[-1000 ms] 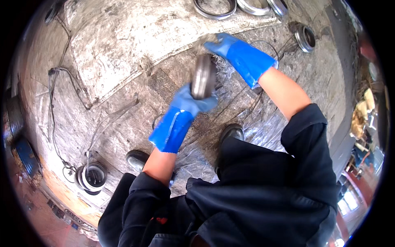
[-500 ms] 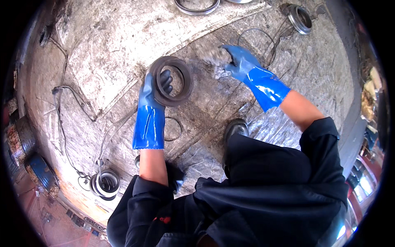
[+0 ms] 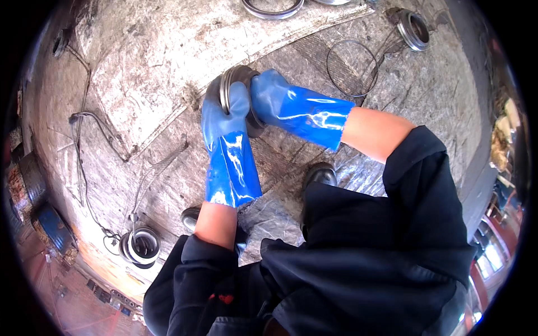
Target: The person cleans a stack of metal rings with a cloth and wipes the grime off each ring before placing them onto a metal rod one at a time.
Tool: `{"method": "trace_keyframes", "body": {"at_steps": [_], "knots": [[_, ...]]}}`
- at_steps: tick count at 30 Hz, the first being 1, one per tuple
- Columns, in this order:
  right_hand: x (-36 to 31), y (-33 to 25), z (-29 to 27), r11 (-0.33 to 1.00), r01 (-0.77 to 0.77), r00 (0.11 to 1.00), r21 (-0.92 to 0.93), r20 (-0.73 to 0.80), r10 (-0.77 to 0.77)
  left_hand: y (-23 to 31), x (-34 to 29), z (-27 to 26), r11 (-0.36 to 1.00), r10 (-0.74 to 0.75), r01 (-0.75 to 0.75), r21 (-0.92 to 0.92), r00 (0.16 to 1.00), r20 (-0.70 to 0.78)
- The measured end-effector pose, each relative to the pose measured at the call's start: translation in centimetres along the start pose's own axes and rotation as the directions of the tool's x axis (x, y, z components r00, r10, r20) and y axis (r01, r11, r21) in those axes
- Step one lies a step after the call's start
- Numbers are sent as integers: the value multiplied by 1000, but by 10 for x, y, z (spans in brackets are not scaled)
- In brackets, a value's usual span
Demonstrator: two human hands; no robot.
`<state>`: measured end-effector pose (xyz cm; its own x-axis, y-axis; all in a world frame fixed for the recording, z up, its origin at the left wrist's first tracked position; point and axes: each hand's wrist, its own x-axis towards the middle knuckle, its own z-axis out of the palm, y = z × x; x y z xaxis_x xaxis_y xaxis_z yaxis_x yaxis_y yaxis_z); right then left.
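A thick dark ring point(image 3: 244, 73) with a band of bright metal grooves is held up in front of me, its edge turned partly toward me. My left hand point(image 3: 228, 115), in a blue rubber glove, is closed round the left side of it with the thumb over the grooves. My right hand point(image 3: 271, 96), gloved the same way, presses against the ring's right face. Its fingertips are out of sight behind or inside the ring. The grey shaggy rag that it held half a second ago is hidden now.
Below left stands a stack of rings point(image 3: 140, 247) beside a tangle of cable point(image 3: 82, 162). A grooved ring point(image 3: 413, 30) lies at upper right, near a thin wire loop point(image 3: 328, 66). Another flat ring point(image 3: 273, 15) rests on a pale sheet point(image 3: 151, 61). My shoe point(image 3: 320, 175) is close below.
My right hand has come in from the right to the ring. My left hand has turned the ring from facing me to edge-on, so its grooves show.
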<state>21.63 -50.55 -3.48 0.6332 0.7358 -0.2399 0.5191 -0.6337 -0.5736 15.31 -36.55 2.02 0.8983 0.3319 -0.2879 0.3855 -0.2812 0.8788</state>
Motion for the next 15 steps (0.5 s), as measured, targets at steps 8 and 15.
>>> {"method": "trace_keyframes", "body": {"at_steps": [8,15], "knots": [[7,24,-13,891,5,956,455,259,-138,-17,6,-5,972,154,-131,196,982,-106],[-10,11,-10,767,-219,973,603,199,121,-36,13,-17,969,148,-118,219,981,-128]]}}
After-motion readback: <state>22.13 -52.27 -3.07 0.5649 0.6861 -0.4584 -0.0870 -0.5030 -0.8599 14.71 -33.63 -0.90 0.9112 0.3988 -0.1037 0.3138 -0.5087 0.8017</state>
